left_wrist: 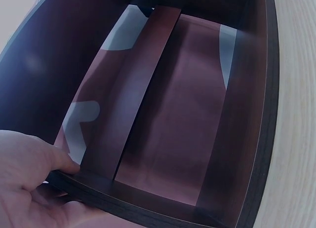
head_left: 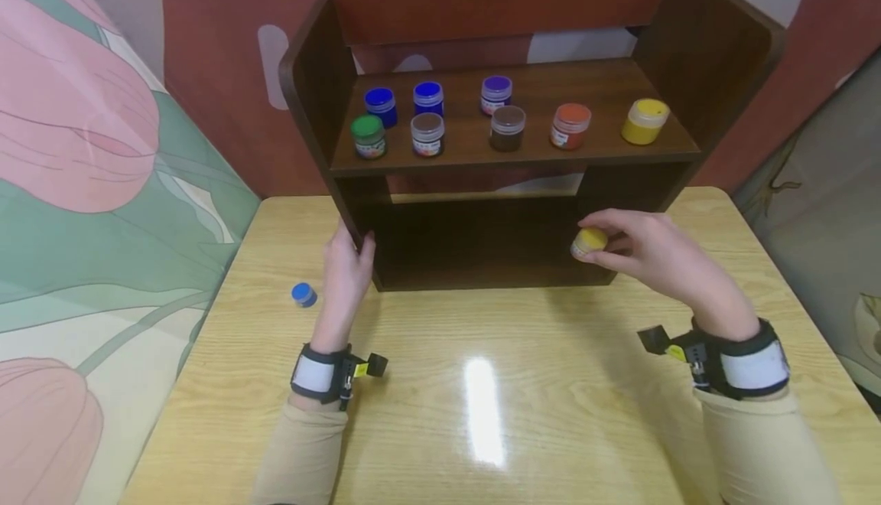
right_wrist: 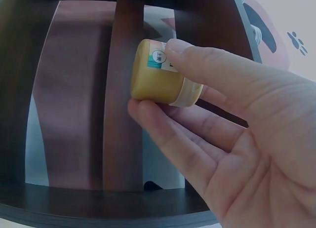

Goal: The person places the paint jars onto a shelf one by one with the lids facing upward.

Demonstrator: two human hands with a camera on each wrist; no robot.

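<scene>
A dark brown two-tier shelf (head_left: 482,243) stands on the table. My left hand (head_left: 349,260) grips the edge of its left side panel, thumb on the inner face; the left wrist view shows the same hold on the panel (left_wrist: 148,206). Between thumb and fingers my right hand (head_left: 643,249) pinches a small yellow paint jar (head_left: 589,243) in front of the lower tier, at its right. In the right wrist view the jar (right_wrist: 160,77) lies sideways across the fingers, its label partly under the thumb.
On the upper tier stand several paint jars: a green one (head_left: 368,138), blue ones, purple, brown, an orange-red one (head_left: 570,126) and a yellow one (head_left: 645,122). A small blue-lidded jar (head_left: 303,294) sits on the table (head_left: 440,382) left of my left hand. Patterned fabric surrounds the table.
</scene>
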